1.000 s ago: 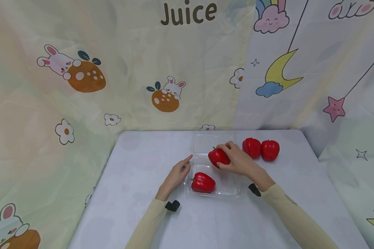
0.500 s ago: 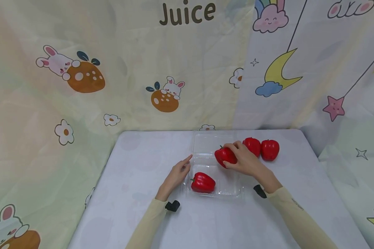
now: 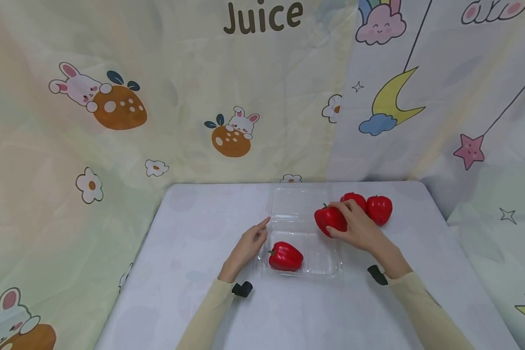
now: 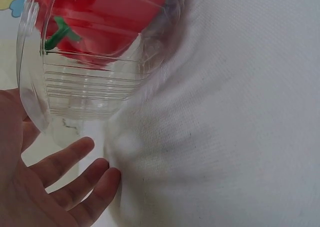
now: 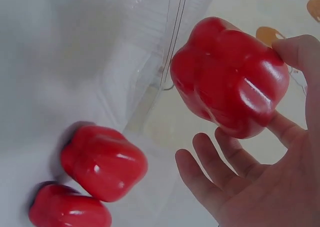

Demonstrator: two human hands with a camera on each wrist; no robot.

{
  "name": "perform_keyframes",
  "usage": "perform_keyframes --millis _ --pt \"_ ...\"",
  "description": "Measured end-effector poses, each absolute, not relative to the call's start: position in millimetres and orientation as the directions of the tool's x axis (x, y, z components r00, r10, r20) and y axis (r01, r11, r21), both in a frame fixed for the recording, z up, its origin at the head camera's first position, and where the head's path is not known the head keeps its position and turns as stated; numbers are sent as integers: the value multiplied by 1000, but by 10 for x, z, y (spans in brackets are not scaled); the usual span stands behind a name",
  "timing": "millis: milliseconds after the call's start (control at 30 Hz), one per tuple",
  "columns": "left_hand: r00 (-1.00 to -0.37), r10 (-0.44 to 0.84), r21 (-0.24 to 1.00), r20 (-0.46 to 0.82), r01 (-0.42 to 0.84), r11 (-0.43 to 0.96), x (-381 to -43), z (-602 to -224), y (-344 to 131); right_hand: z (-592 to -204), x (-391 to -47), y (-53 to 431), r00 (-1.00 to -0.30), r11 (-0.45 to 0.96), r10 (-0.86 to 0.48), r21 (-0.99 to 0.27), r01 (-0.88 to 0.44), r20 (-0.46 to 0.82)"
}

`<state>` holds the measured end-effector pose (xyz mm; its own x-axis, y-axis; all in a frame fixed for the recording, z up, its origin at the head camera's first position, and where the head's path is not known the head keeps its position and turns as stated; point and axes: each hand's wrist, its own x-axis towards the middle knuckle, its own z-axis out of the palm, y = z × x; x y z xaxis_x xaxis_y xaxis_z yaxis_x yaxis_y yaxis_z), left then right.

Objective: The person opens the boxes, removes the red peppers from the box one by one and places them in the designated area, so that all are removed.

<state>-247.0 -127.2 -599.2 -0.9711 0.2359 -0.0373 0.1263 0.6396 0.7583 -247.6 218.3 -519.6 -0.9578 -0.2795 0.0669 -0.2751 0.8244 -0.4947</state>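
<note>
A red bell pepper [image 3: 330, 219] with a green stem is held up by my right hand [image 3: 359, 228], thumb and fingers pinching its sides, above the right part of a clear plastic clamshell box [image 3: 319, 265]. The right wrist view shows the pepper's lobed underside and my other fingers spread below it. Inside the box, at its left, a second red bell pepper [image 3: 285, 256] lies on its side. My left hand [image 3: 247, 248] is at the box's left edge, index finger reaching along the rim near the hinge; in the left wrist view its other fingers are loosely extended.
Two more red bell peppers [image 3: 379, 210] stand side by side at the back right of the white-covered table [image 3: 192, 301]; my right hand partly hides the nearer one. The box's open lid [image 3: 290, 201] lies flat towards the back. A printed cloth [image 3: 192, 73] hangs behind.
My right hand has carried its bell pepper to the right, from over the box's middle to its right side. The left hand and the pepper in the box have stayed put.
</note>
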Motion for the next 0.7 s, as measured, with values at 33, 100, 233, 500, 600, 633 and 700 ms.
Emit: perform_keyframes --millis 33,100,233,500,600,633,700 --pt "-971 237 758 -34 130 639 -2468 -5991 -1272 -5191 -2470 2201 -959 824 -275 -497 -272 68" --pt "-971 238 756 -29 135 640 -2467 -5990 -1271 -5187 -2461 2237 -961 826 -267 -497 -267 73" --pt "-970 243 756 -13 150 637 -2464 -5994 -1270 -5192 -2450 2314 -963 828 -257 -496 -263 82" --pt "-971 240 762 -18 142 632 -2461 -5991 -1278 -5179 -2419 2458 -966 831 -237 -495 -255 100" --pt "-971 237 758 -20 140 637 -2464 -5996 -1278 -5177 -2411 2503 -970 838 -224 -489 -242 94" --pt "-971 237 756 -22 139 640 -2465 -5999 -1278 -5177 -2407 2519 -972 841 -218 -488 -233 89" --pt "-972 234 754 -25 135 642 -2467 -6005 -1278 -5181 -2400 2549 -975 842 -207 -493 -217 75"
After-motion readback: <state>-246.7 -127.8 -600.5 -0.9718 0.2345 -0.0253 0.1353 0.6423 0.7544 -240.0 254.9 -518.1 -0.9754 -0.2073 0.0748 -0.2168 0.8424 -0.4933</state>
